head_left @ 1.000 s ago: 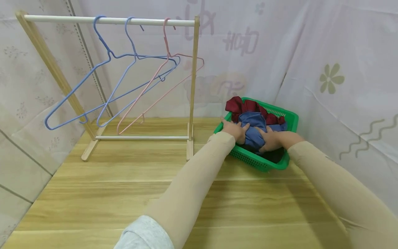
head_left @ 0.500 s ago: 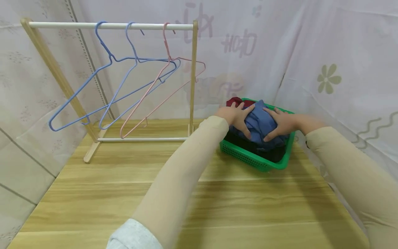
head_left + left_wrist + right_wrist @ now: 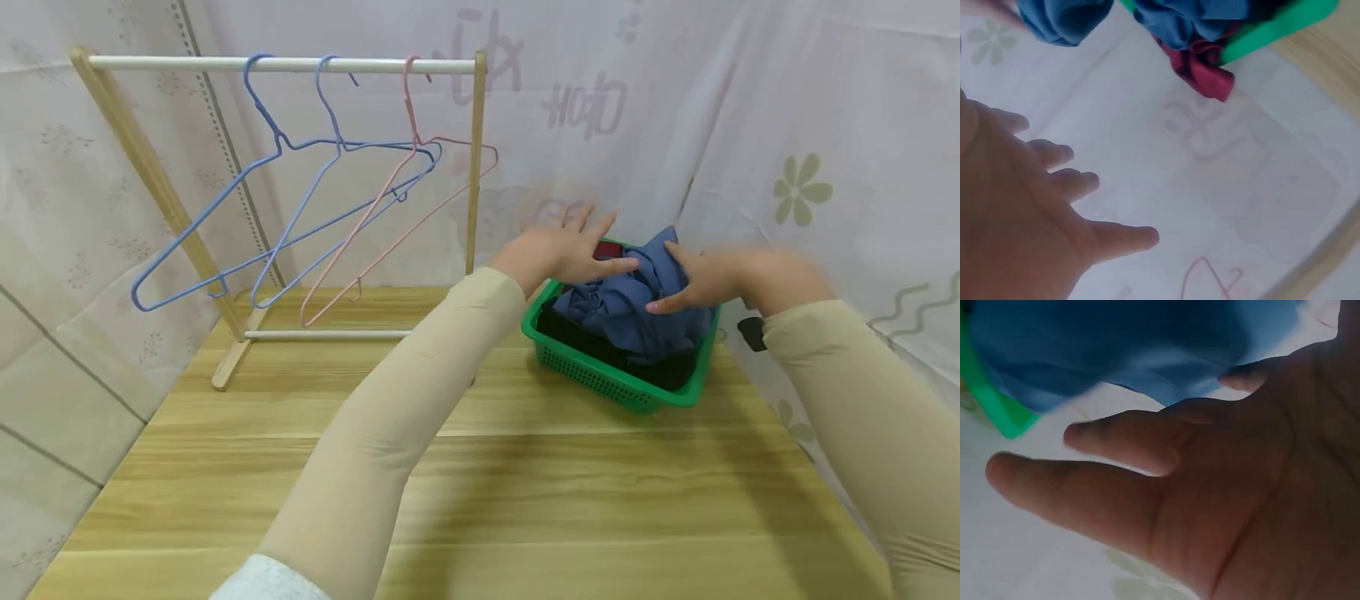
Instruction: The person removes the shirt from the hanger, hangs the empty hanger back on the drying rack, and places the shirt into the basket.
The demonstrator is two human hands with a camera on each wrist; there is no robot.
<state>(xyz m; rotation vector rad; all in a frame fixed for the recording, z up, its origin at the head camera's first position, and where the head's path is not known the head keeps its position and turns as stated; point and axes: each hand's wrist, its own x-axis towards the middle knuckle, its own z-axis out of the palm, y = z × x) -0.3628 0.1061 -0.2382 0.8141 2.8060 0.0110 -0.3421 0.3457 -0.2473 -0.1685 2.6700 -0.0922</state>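
Note:
In the head view my left hand is spread over the back left of a green basket, holding nothing. The left wrist view shows its palm and separated fingers, apart from the cloth. A crumpled blue cloth lies heaped in the basket, one corner poking up. At the right side of that heap is my right hand, fingers extended beside the raised corner. In the right wrist view the blue cloth is just past its fingers. Dark red cloth hangs over the basket rim.
Left of the basket stands a wooden rack with a white bar. Two blue hangers and a pink hanger hang from it. Dark cloth lies low in the basket. Printed curtain rises behind the wooden table.
Both hands have lifted off the cloth and spread apart, the left one up and leftward, the right one to the right. The blue cloth is now heaped higher, covering most of the dark red cloth.

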